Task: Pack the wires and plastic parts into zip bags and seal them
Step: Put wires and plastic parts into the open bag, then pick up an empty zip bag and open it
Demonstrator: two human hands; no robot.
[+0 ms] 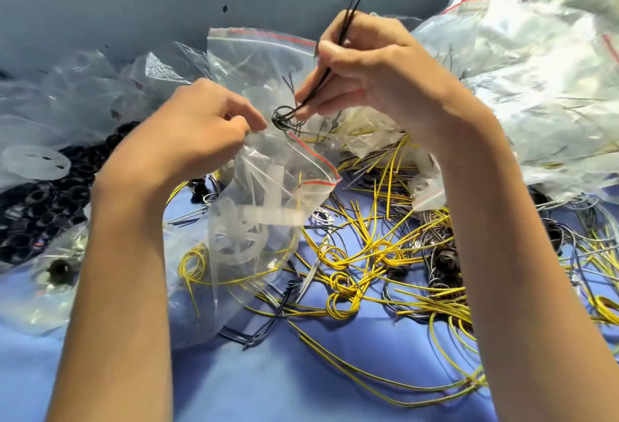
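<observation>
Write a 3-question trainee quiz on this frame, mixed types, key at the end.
1. True or false: the right hand has its grip on a yellow wire.
2. What does the left hand pinch? A) the open edge of the zip bag B) a black ring C) nothing
3. Fill in: the loose wires on the blue surface are mostly ____.

Key: 1 false, it holds the black wire; 2 A; 3 yellow.

Left hand (204,126) pinches open rim of zip bag (264,207). Right hand (375,73) grips black wire (330,68), its coiled end at bag mouth. Yellow wires (368,254) strewn over blue bench (301,381).
</observation>
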